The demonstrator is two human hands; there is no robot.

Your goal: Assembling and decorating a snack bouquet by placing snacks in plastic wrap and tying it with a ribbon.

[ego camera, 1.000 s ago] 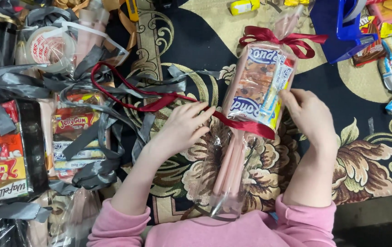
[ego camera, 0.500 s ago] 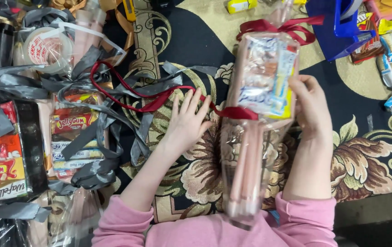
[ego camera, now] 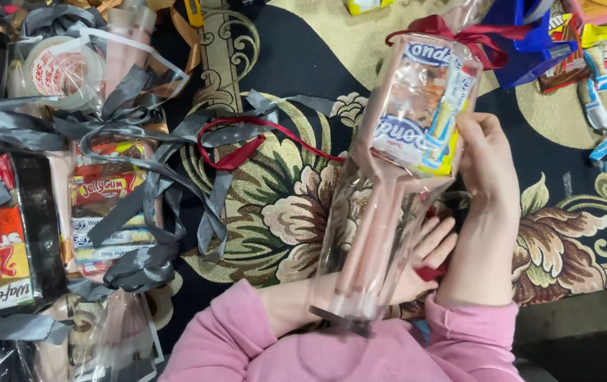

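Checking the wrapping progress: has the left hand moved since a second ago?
Yes. The left hand slid right across the floral carpet, now behind the clear wrapped packet.

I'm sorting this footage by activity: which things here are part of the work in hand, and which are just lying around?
In hand:
left hand, behind the parcel
right hand, gripping the parcel
clear snack parcel
red bow on its top
red ribbon, loose on the rug

Lying about:
grey-ribboned parcels
tape roll
loose snacks
blue bag

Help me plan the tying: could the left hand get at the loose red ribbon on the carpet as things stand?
Probably yes. The left hand sits under the clear wrapped snack package, so it must slide out first. The red ribbon lies loose on the carpet to its left, with only bare carpet between.
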